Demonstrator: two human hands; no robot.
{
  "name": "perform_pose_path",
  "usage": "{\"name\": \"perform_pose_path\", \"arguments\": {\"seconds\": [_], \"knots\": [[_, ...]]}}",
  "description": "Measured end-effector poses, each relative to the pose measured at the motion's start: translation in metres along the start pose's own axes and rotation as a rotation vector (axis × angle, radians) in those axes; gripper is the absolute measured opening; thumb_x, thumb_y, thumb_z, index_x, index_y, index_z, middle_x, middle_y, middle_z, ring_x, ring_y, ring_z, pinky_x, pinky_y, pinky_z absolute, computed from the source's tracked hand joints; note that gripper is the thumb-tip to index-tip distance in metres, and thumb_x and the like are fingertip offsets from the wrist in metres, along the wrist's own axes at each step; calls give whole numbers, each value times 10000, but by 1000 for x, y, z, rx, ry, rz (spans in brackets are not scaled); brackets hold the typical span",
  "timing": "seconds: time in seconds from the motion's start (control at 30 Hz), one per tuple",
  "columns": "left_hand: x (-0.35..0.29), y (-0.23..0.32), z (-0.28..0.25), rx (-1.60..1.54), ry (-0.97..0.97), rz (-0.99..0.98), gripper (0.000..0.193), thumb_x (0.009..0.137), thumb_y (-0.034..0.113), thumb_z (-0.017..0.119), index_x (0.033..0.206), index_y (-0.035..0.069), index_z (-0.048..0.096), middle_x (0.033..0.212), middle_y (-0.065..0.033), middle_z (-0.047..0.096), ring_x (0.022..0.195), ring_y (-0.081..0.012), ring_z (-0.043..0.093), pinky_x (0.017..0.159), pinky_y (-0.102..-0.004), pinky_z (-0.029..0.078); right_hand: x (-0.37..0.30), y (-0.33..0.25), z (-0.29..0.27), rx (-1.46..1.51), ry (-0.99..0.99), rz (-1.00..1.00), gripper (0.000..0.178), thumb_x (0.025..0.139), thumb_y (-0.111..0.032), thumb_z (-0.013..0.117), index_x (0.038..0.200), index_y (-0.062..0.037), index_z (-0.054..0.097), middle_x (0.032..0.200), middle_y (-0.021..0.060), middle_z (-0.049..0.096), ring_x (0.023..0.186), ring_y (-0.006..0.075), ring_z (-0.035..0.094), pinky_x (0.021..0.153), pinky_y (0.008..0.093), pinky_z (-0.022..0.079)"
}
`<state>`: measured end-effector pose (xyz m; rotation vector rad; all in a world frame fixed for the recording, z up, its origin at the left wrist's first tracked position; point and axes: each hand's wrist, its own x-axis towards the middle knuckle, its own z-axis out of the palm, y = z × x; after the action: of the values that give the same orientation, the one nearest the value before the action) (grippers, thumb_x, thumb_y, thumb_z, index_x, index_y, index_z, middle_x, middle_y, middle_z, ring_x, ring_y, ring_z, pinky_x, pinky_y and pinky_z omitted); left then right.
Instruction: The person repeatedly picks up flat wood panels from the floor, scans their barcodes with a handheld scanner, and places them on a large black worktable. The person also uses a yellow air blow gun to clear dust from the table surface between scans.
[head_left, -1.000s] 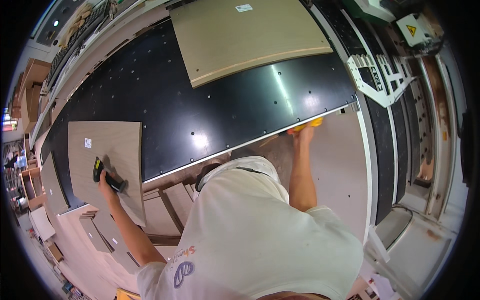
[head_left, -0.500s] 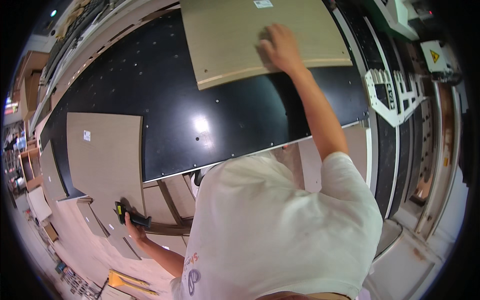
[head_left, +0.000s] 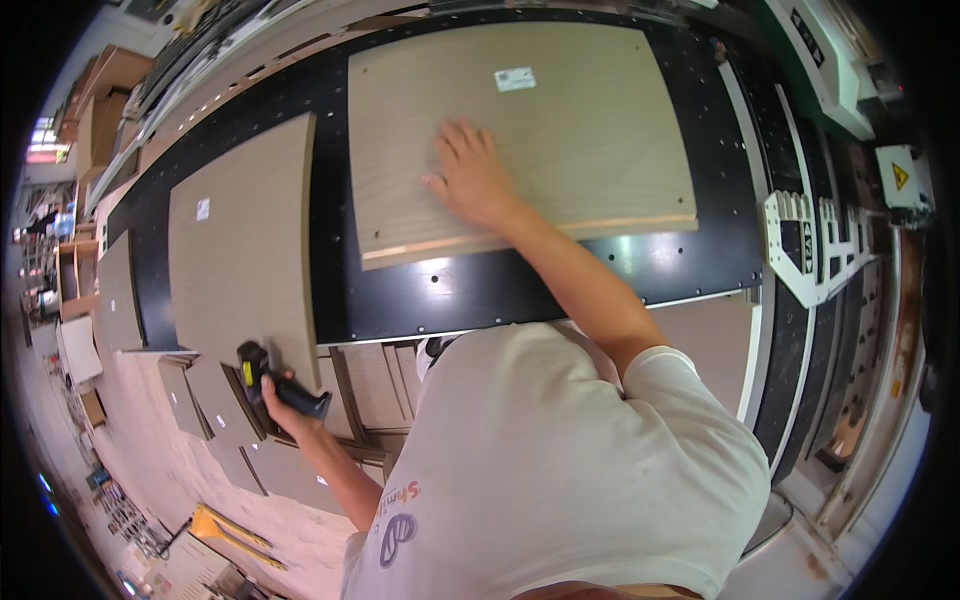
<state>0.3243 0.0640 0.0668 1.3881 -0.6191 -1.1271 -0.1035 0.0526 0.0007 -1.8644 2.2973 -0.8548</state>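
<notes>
My left hand (head_left: pixel 292 408) is wrapped round the grip of a black barcode scanner (head_left: pixel 290 385) with a yellow patch. It is beside the near right corner of a brown board panel (head_left: pixel 245 240), which extends past the table's front edge. My right hand (head_left: pixel 475 175) has its fingers spread over a second, larger brown panel (head_left: pixel 590 150) and appears to rest on its face. This panel lies on the black table (head_left: pixel 480 285), with a white label (head_left: pixel 515 79), small holes near its corners and a lighter strip along its near edge.
Another brown panel (head_left: pixel 122 290) lies at the table's left end. Stacked panels (head_left: pixel 215 400) stand below the front edge. A white toothed bracket (head_left: pixel 800 250) and machine rails flank the right side. On the floor at lower left is a yellow pallet jack (head_left: pixel 235 535).
The larger panel sits nearer the table's front edge, and my right hand has moved left across it. The left panel has shifted farther from me; my left hand keeps the scanner.
</notes>
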Motion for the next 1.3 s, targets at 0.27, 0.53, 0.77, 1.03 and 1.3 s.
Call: {"name": "perform_pose_path", "arguments": {"seconds": [0.27, 0.53, 0.77, 1.03, 1.3], "knots": [[-72, -42, 142, -32, -436, -445, 265, 874, 375, 686, 921, 116, 660, 788, -27, 635, 685, -156, 604, 626, -311, 499, 27, -95, 37, 1449, -351, 876, 783, 865, -373, 727, 1461, 3, 387, 1437, 195, 476, 1290, 312, 473, 1038, 472, 417], [-79, -73, 160, -64, -1163, -230, 531, 878, 149, 726, 1347, -10, 535, 1062, -102, 722, 1005, -163, 674, 930, -329, 520, -15, 34, -39, 1355, -62, 710, 383, 880, -222, 735, 1165, 25, 667, 1084, 92, 698, 981, 207, 660, 893, 329, 500], [-1, -59, 73, 81, -431, -45, 362, 836, 230, 742, 1116, 10, 678, 877, -33, 669, 798, -128, 609, 725, -293, 510, -129, 183, -106, 1121, 187, 779, 308, 946, -157, 671, 1123, 94, 645, 1089, 112, 685, 1017, 184, 645, 939, 303, 493], [64, 1, 30, 368, -136, -17, 254, 811, 319, 714, 809, 70, 667, 703, -8, 574, 627, -108, 509, 588, -289, 403, -143, 228, -243, 474, 317, 764, 211, 915, -185, 653, 1042, -18, 681, 834, 18, 661, 776, 136, 595, 674, 304, 473], [198, -35, -41, 148, -226, 110, 402, 882, 230, 718, 1173, -14, 585, 912, -95, 635, 702, -198, 625, 686, -324, 546, -102, 121, -155, -390, 104, 359, 424, 818, -165, 733, 1165, 32, 592, 1254, 268, 568, 1179, 445, 537, 1006, 498, 452]]}}
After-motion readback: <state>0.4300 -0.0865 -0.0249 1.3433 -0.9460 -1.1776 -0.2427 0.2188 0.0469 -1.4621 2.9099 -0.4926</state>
